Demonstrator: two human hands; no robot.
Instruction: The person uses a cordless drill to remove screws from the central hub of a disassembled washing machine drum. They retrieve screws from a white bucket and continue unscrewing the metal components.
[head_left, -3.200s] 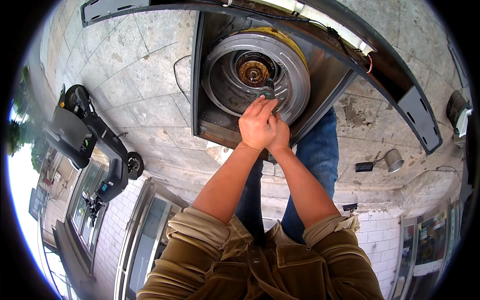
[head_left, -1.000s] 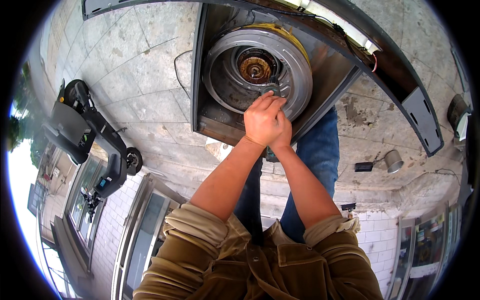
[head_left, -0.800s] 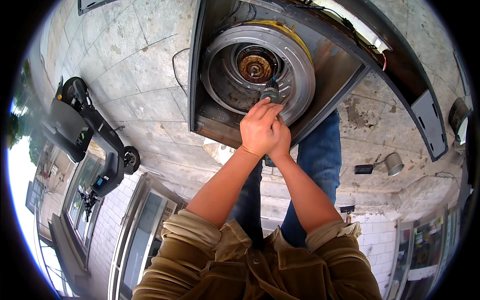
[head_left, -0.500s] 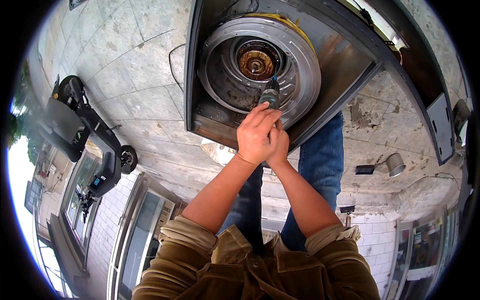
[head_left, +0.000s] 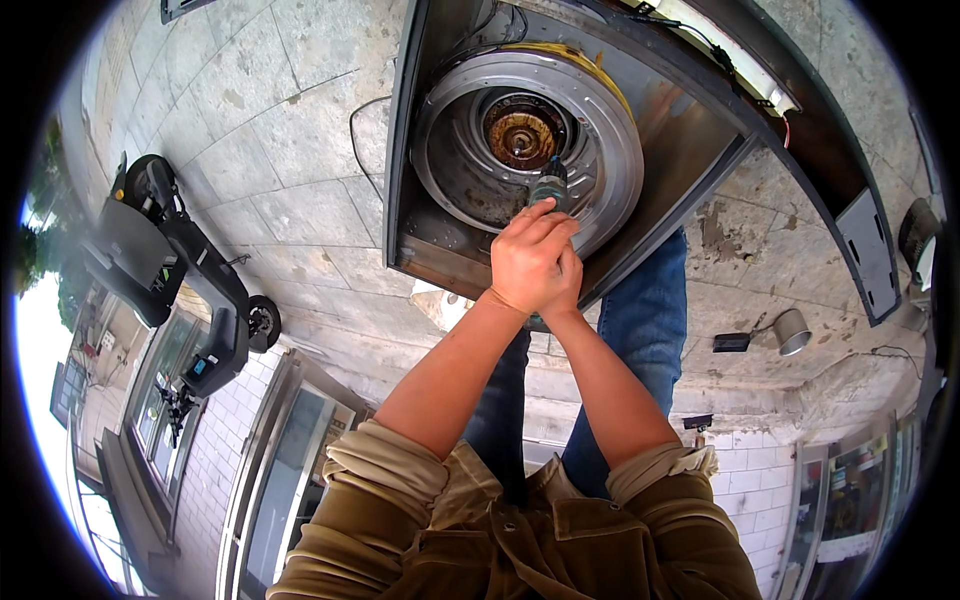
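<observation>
Inside a dark metal cabinet (head_left: 395, 200) lies a round washing-machine tub (head_left: 625, 180) with a grey metal rim. Deep in its middle is a rusty brown round hub (head_left: 521, 140) with a bolt-like centre. I grip a dark green power drill (head_left: 549, 190) over the tub's near side. Its chuck and bit point away from me, toward the lower right edge of the hub; whether the tip touches anything, I cannot tell. My left hand (head_left: 525, 258) wraps over the back of the drill. Below and beside it, my right hand (head_left: 568, 284) is closed round the drill's handle, mostly covered.
Paving slabs (head_left: 290, 130) surround the cabinet. A dark scooter (head_left: 215, 290) stands at the left. To the right lie a curved dark panel (head_left: 865, 235), a metal cylinder (head_left: 792, 332) and a small black box (head_left: 731, 343). A thin black cable (head_left: 352, 135) runs beside the cabinet.
The cabinet and tub sit slightly lower and further right in the picture, and the drill and both hands have shifted a little rightward with them. Both hands keep their grip on the drill.
</observation>
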